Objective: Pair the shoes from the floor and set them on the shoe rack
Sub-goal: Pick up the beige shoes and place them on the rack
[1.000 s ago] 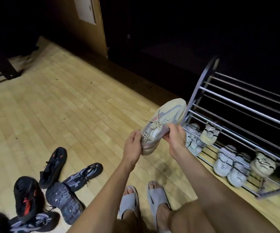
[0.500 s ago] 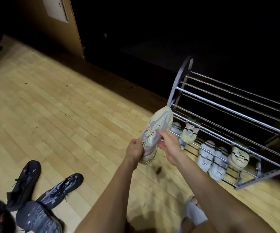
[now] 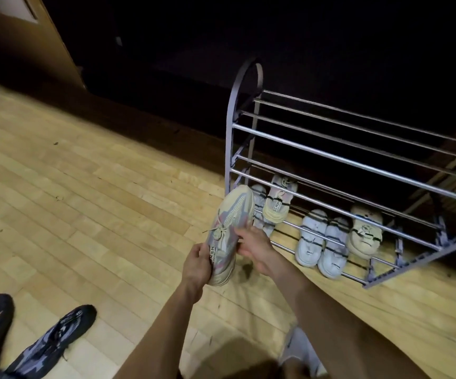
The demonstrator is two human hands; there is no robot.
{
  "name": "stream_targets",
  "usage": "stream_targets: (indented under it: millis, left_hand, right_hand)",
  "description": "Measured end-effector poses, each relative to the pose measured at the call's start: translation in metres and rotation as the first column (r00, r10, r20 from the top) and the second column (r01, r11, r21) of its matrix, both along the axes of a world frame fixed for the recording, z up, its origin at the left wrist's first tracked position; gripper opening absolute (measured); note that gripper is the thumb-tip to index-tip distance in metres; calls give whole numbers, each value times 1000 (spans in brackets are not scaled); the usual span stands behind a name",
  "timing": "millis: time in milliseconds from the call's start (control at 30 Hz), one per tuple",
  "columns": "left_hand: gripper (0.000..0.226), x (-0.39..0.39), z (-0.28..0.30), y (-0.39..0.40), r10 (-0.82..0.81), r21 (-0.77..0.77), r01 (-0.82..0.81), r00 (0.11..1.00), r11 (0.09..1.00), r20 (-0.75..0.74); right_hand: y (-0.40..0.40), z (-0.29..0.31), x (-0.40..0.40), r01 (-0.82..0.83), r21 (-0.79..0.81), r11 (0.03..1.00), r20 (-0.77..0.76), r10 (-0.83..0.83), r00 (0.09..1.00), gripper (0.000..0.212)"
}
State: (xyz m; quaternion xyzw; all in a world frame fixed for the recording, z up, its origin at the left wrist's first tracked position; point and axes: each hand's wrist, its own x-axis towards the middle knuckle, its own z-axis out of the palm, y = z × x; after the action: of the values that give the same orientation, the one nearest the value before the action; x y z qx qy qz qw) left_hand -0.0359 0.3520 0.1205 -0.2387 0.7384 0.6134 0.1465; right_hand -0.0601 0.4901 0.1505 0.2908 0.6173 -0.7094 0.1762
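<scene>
Nearest, two dark shoes [image 3: 54, 343] lie on the wooden floor [image 3: 90, 203] at lower left. Further out, both hands hold one pale sneaker [image 3: 228, 232] in the air, toe toward the shoe rack [image 3: 339, 160]: the left hand [image 3: 196, 265] has its grip clamped on the heel, the right hand [image 3: 253, 246] has its grip clamped on the side. Beyond, pale shoes [image 3: 320, 242] sit on the rack's lowest bars.

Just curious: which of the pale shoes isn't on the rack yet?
The cream-and-pink sneaker held up by both hands, left hand and right hand; the others sit on the rack.
</scene>
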Motion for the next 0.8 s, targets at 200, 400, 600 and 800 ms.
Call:
stream_targets:
  millis: [200,400,600,800]
  left_hand:
    - [25,-35,-23,8,-73,-79,72,997,994,-10]
    - [30,-88,-30,54,-86,-205,55,986,977,-146]
    - [28,-135,-52,69,-198,-175,158,952,972,-236]
    - [38,-160,-85,84,-221,-97,204,954,974,-204]
  right_hand:
    - [7,-20,-30,-33,176,984,26,29,999,39]
    - [18,-25,-79,-3,477,879,-22,15,1000,54]
    - [29,-50,-119,156,392,907,-84,-134,987,53]
    - [34,-75,-144,269,368,890,-108,-246,963,41]
